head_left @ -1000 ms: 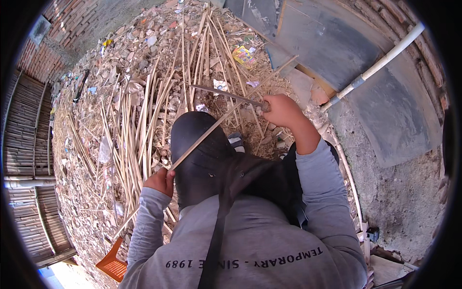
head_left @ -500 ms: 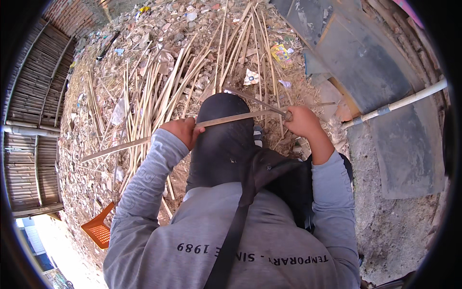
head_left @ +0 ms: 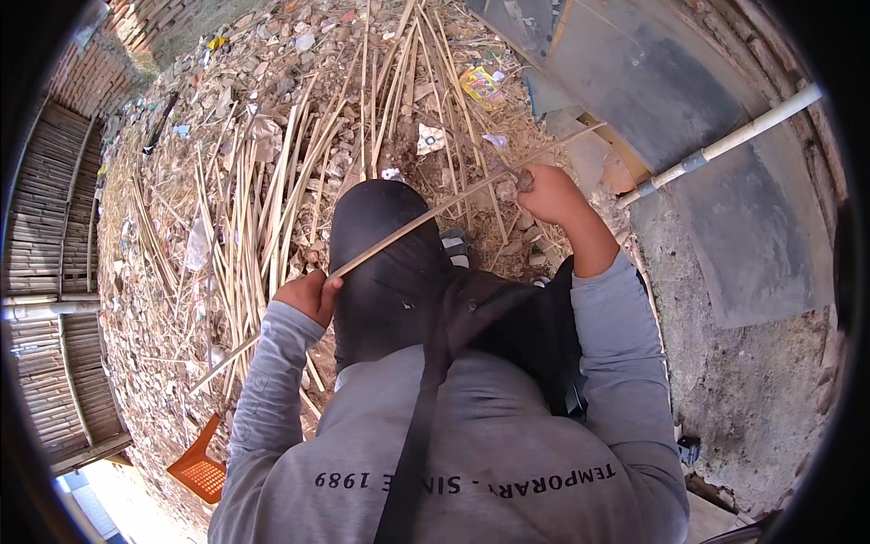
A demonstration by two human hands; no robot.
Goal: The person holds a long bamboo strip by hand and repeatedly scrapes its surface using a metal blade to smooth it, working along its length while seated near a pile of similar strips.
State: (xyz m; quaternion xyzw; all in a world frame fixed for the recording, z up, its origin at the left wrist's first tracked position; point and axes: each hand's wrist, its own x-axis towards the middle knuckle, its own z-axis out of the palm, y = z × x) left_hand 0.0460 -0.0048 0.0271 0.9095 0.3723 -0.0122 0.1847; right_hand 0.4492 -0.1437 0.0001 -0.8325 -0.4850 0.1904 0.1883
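A long, thin bamboo strip [head_left: 399,234] runs slantwise across my black-covered knee, low at the left and rising to the right. My left hand [head_left: 308,296] is closed around it, thumb on top, beside the knee. My right hand [head_left: 555,195], to the right and farther forward, is wrapped round the handle of a knife [head_left: 524,180]. The knife's narrow dark blade points away and left, touching or crossing the strip; it is hard to make out against the ground. The strip's far end sticks out beyond my right hand.
Many split bamboo strips [head_left: 285,186] lie in bundles on rubble-strewn ground ahead and left. An orange perforated plastic object [head_left: 199,473] lies at lower left. Dark sheets [head_left: 634,86] and a pale pole [head_left: 725,145] are at the right. A bamboo-slat wall [head_left: 50,190] stands left.
The strip has tilted more steeply, its right end rising and its left part dropping. My left hand has moved lower and back; the blade has swung to point more forward.
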